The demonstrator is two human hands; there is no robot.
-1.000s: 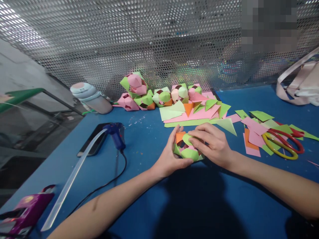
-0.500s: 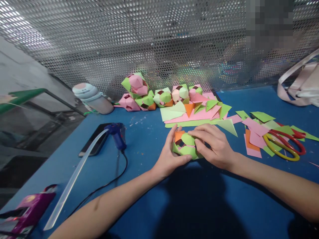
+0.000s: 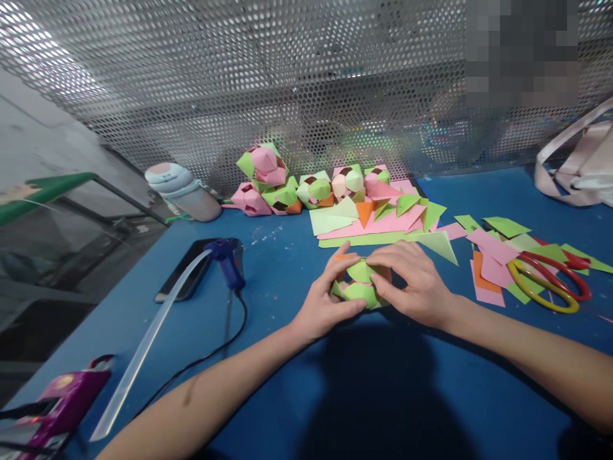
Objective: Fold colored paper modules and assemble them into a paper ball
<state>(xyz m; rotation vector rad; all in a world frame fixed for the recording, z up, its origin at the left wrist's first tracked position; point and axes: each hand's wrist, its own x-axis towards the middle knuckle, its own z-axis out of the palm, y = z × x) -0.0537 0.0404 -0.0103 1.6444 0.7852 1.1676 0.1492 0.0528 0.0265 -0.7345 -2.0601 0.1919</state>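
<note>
A folded paper ball (image 3: 360, 285) of green, orange and pink pieces rests on the blue table (image 3: 383, 383) between both hands. My left hand (image 3: 323, 299) cups its left side, thumb under the front and fingers curled over the top. My right hand (image 3: 412, 281) wraps its right side, fingers pressed onto the green top. Both hands grip the ball and cover most of it.
Several finished paper balls (image 3: 306, 185) line the perforated metal screen behind loose paper sheets (image 3: 378, 220). Red and yellow scissors (image 3: 550, 278) lie on scraps at right. A blue glue gun (image 3: 228, 263), phone (image 3: 189, 275), bottle (image 3: 184, 191) and purple tool (image 3: 57, 396) sit at left. A pink bag (image 3: 582, 172) is far right.
Both hands closed more tightly round the paper ball; the orange face is now mostly covered by my left fingers. The ball stayed in place.
</note>
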